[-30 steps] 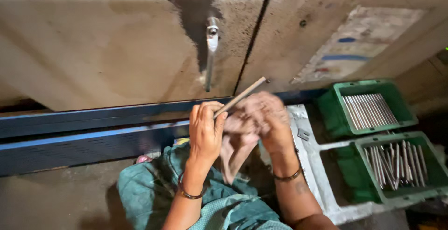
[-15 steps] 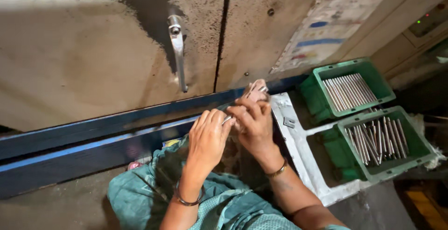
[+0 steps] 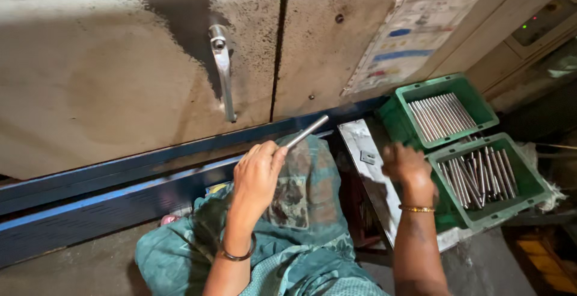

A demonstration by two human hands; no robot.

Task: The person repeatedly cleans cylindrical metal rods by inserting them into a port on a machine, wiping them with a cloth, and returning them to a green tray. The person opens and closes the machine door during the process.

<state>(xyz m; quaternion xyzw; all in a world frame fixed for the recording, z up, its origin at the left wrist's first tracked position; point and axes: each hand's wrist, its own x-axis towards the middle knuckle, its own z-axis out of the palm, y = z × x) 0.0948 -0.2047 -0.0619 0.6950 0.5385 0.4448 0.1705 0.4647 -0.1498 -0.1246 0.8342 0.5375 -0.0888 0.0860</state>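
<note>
One metal rod (image 3: 306, 132) pinched in left hand (image 3: 257, 176), right hand (image 3: 406, 165) blurred, grip unclear, empty

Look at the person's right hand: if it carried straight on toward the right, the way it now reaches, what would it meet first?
Probably the nearer green plastic crate of loose metal rods; the right hand is blurred and depth is unclear.

Single head view, looking steeply down and forward, close over the lap. Cabinet doors (image 3: 150, 79) fill twelve o'clock; green bins (image 3: 448, 115) at two o'clock, near.
</note>
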